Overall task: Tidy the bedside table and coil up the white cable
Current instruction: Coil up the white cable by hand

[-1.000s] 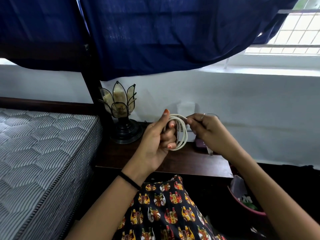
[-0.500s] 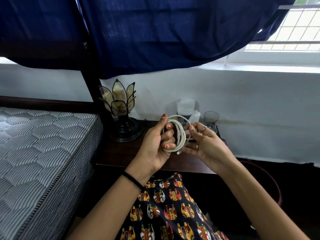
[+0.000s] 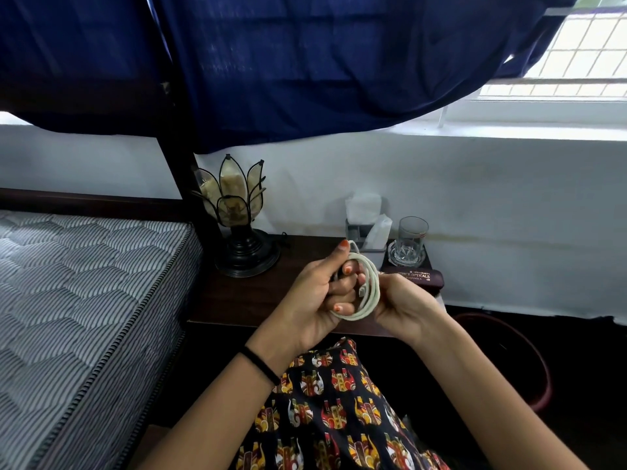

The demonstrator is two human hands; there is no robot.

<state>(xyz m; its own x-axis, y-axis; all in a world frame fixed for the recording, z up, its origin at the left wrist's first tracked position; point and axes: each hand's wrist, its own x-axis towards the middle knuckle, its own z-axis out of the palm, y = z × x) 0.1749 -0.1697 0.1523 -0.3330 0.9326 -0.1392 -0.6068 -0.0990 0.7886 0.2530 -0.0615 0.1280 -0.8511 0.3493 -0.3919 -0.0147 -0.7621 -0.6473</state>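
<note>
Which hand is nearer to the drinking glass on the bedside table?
Right. The right hand holds the white cable just below the drinking glass. The left hand grips the coil farther left, toward the lamp.

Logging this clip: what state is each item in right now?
White cable: coiled, gripped by both hands.
Left hand: fingers through the coil.
Right hand: grips the coil's side.
Clear drinking glass: upright, apparently empty.
Petal-shaped lamp: unlit.
Maroon spectacle case: closed.

Dark wooden bench (image 3: 244, 296) beside the bed (image 3: 84, 300).
On it I see a lotus lamp (image 3: 237, 218) at the left, and at the right a tissue holder (image 3: 366, 232), a glass (image 3: 409, 242) on a coaster and a glasses case (image 3: 419, 278).
</note>
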